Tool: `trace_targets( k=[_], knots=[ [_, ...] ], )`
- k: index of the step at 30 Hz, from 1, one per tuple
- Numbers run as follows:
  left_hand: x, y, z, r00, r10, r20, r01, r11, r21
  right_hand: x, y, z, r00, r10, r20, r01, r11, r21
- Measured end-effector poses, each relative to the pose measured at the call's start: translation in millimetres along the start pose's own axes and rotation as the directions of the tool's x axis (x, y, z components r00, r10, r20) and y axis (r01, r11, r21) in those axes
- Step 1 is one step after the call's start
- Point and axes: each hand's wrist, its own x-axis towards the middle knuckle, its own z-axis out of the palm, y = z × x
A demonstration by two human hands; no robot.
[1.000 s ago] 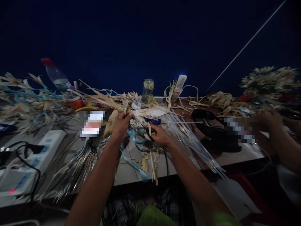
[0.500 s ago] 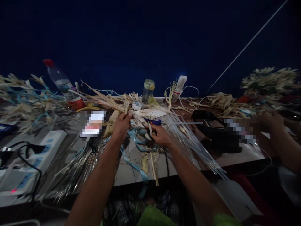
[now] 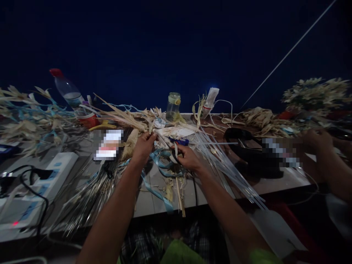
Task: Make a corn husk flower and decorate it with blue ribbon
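My left hand [image 3: 144, 146] is closed in a pinch at the middle of the table, on the base of a pale dried-husk piece [image 3: 151, 124]. Scissors [image 3: 165, 141] are in my right hand [image 3: 188, 157], fingers wrapped round the handles and blades pointing toward my left fingertips. A pale husk scrap [image 3: 176, 149] shows by my right fingers. Light-blue ribbon [image 3: 158, 161] lies curled between the hands and runs down to the table's front edge. Just beyond my right hand is a dark blue object [image 3: 180, 142].
Clear rods [image 3: 228, 165] and a black stand [image 3: 255, 157] lie right; another person's hands [image 3: 319, 145] are at far right. Left are a phone [image 3: 108, 145], wire bundle [image 3: 90, 198], power strip [image 3: 52, 183] and red-capped bottle [image 3: 68, 91]. A jar [image 3: 173, 106] stands behind.
My left hand has shifted slightly to the right with the husk piece. The scissors' blades look slightly changed in angle; my right hand is almost where it was.
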Motion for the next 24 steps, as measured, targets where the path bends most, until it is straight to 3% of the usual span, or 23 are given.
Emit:
trace_targets(
  k=[18,24],
  knots=[
    [-0.9,2.3,0.7,0.999,-0.030,0.015,0.030,1.000,-0.005,0.0,1.3,-0.7,1.000,0.013,-0.026,-0.013,1.000,0.022],
    [-2.5,7.4,2.4,0.997,-0.075,0.015,0.076,0.995,-0.072,1.3,-0.9,-1.9,0.992,0.099,-0.077,-0.085,0.982,0.170]
  ],
)
